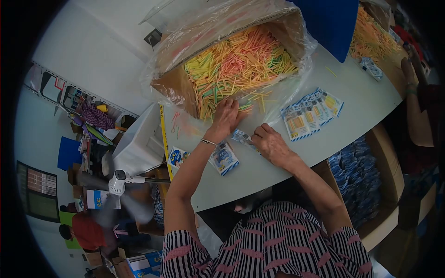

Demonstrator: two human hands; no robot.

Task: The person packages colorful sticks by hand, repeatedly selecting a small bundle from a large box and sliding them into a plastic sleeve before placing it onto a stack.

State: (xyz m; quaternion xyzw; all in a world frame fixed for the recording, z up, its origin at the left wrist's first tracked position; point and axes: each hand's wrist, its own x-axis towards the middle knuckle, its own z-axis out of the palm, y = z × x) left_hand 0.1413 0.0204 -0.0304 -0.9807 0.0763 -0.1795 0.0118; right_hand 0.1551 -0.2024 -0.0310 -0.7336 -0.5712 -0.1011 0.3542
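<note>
My left hand [225, 119] is at the near edge of a lined cardboard box [176, 90] heaped with thin coloured sticks [241, 58]. Its fingers are curled over a few sticks [245, 109], partly hidden beneath the hand. My right hand [272, 146] pinches the edge of a small blue-and-clear packet [243, 137] just above the table. Below my left wrist lies a stack of flat blue-and-white packets [225, 160]. To the right of my right hand, several packets with sticks showing inside [309, 116] lie fanned out.
Another packet [177, 157] lies at the table's left edge, near a yellow measuring strip [165, 134]. A fan [117, 183] stands left. An open carton of blue packets [357, 178] is below right. Across a blue divider [331, 28], another person's arm [415, 111] is beside more sticks.
</note>
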